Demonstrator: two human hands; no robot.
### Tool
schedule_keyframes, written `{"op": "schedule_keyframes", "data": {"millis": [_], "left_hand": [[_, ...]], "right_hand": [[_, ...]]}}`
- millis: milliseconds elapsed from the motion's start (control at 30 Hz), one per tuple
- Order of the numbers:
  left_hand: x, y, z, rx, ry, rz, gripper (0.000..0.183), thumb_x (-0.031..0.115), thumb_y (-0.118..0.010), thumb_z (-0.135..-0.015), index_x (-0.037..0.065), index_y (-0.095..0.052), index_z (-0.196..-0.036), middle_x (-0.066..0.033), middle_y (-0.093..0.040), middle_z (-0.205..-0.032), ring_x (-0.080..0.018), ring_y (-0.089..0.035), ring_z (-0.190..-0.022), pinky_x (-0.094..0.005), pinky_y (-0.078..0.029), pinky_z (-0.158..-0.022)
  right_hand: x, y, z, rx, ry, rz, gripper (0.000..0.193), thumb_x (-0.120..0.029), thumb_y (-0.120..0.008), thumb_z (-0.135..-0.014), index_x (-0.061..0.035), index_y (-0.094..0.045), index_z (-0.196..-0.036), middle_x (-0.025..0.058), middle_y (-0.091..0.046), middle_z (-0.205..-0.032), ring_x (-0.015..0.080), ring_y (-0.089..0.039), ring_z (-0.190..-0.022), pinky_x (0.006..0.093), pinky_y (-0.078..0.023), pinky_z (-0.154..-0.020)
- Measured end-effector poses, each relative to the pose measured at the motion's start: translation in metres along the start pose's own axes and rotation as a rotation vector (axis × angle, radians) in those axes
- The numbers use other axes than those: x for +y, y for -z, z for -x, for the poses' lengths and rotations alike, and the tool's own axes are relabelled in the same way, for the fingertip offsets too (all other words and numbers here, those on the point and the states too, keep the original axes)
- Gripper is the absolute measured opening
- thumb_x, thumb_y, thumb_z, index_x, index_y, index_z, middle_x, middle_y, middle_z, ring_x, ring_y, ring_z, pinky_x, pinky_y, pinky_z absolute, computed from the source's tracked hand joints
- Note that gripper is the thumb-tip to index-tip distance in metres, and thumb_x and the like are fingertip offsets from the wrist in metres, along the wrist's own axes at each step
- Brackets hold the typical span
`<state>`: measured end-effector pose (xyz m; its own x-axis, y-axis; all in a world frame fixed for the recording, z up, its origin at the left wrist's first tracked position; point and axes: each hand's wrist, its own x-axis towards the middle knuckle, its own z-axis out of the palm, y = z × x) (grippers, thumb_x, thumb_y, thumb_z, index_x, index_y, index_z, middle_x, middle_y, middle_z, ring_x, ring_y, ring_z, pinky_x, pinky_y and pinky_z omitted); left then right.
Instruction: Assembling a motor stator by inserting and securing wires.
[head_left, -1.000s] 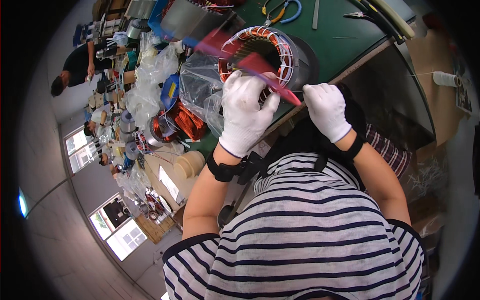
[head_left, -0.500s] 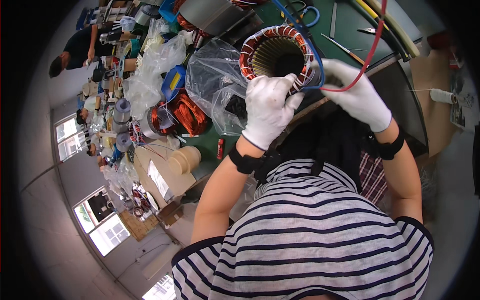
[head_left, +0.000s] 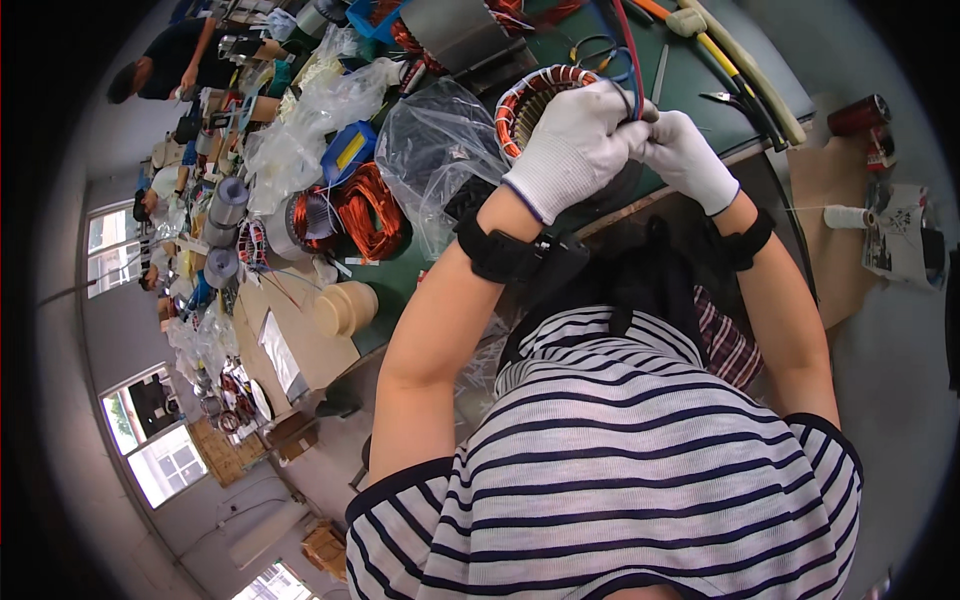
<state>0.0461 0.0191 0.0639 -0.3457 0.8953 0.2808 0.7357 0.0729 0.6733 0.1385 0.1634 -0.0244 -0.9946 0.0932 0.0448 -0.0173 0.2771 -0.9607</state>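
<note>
A motor stator (head_left: 507,112), its copper windings laced with white cord, stands on the green bench, partly covered by my left hand. My gloved left hand (head_left: 585,140) is closed in front of it, its fingers gripping red and blue lead wires (head_left: 632,60) that run upward. My gloved right hand (head_left: 688,162) meets it fingertip to fingertip just right of the wires. Its fingers are pressed together in a pinch; what lies between them is hidden.
Scissors (head_left: 605,50), pliers (head_left: 722,98) and a mallet (head_left: 690,22) lie behind my hands. Left are clear plastic bags (head_left: 430,140), a copper coil bundle (head_left: 372,215) and a beige cylinder (head_left: 345,308). A white cord spool (head_left: 848,217) sits at right. Other people work far left.
My left hand has moved up and right from the stator's near rim to the wires. My right hand has come in beside it. The wires now run upward instead of looping out to the right.
</note>
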Motion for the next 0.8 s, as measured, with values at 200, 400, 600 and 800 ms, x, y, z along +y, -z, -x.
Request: {"op": "schedule_keyframes", "data": {"millis": [200,400,600,800], "left_hand": [[0.007,0.013,0.005,0.093,-0.019,-0.103,0.02,0.017,-0.06,-0.084,0.0,-0.066,-0.092,-0.0157,-0.065,-0.081,-0.0285,-0.064,-0.074,-0.0323,-0.05,-0.068],[0.051,0.066,-0.01,0.129,0.283,0.105,0.024,0.021,-0.057,-0.092,0.0,-0.068,-0.1,-0.0052,-0.067,-0.079,-0.0103,-0.062,-0.07,-0.0227,-0.049,-0.066],[0.087,0.083,-0.028,0.181,0.352,0.19,0.023,0.02,-0.058,-0.091,0.001,-0.068,-0.1,-0.0038,-0.066,-0.081,-0.0084,-0.061,-0.068,-0.0207,-0.048,-0.064],[0.088,0.08,-0.05,0.204,0.437,0.195,0.019,0.014,-0.063,-0.088,-0.001,-0.068,-0.099,-0.0029,-0.066,-0.08,-0.0074,-0.059,-0.068,-0.0195,-0.047,-0.063]], "right_hand": [[-0.03,-0.005,-0.009,0.093,0.324,-0.011,0.023,-0.016,-0.067,-0.085,0.0047,-0.062,-0.094,0.0159,-0.058,-0.076,0.0175,-0.055,-0.07,0.0303,-0.047,-0.068],[-0.05,-0.001,-0.017,0.043,0.381,0.007,0.02,-0.012,-0.065,-0.083,0.0071,-0.058,-0.083,0.0155,-0.054,-0.079,0.0259,-0.052,-0.071,0.0323,-0.043,-0.068],[-0.034,0.003,-0.021,-0.034,0.354,-0.084,0.016,-0.007,-0.064,-0.084,0.0075,-0.06,-0.09,0.0095,-0.06,-0.088,0.016,-0.055,-0.084,0.0291,-0.045,-0.078],[-0.034,0.0,-0.025,0.03,0.351,-0.202,0.016,-0.012,-0.067,-0.081,0.0029,-0.065,-0.087,0.0131,-0.059,-0.075,0.0213,-0.056,-0.069,0.0315,-0.045,-0.065]]}}
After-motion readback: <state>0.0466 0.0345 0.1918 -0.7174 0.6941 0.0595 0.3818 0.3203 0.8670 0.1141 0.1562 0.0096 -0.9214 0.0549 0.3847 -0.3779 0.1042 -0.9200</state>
